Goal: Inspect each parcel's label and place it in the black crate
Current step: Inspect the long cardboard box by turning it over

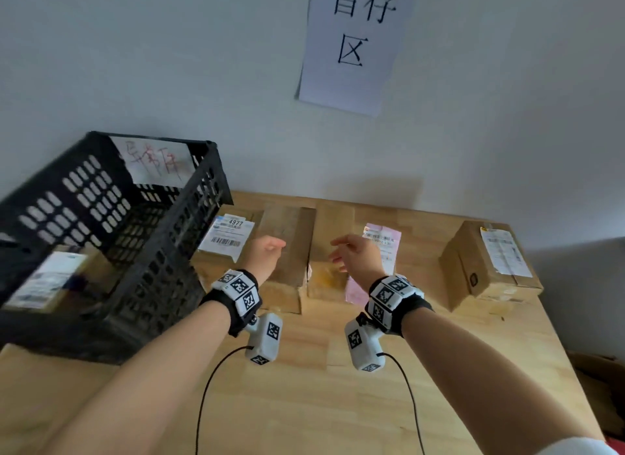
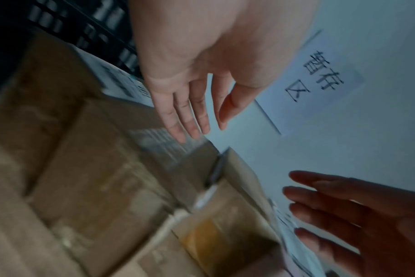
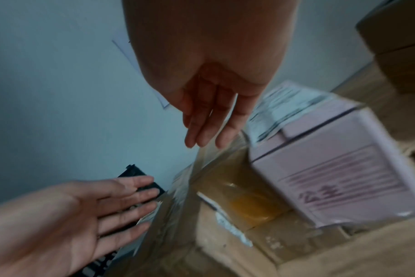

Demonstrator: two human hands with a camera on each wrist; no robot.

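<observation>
Black perforated plastic crate (image 1: 111,238) at left, one labelled cardboard parcel (image 1: 50,282) inside. Brown cardboard parcels (image 1: 287,251) in row mid-frame; another (image 1: 490,261) at right.

"4977" on parcel label (image 1: 226,235)

Matt black plastic crate (image 1: 111,224) at ten o'clock, perforated. Brown cardboard parcels (image 1: 287,248), glossy tape across the seams, paper labels (image 1: 227,236). Smooth pale wood table (image 1: 304,404). Paper sign (image 1: 355,45) at twelve.
</observation>
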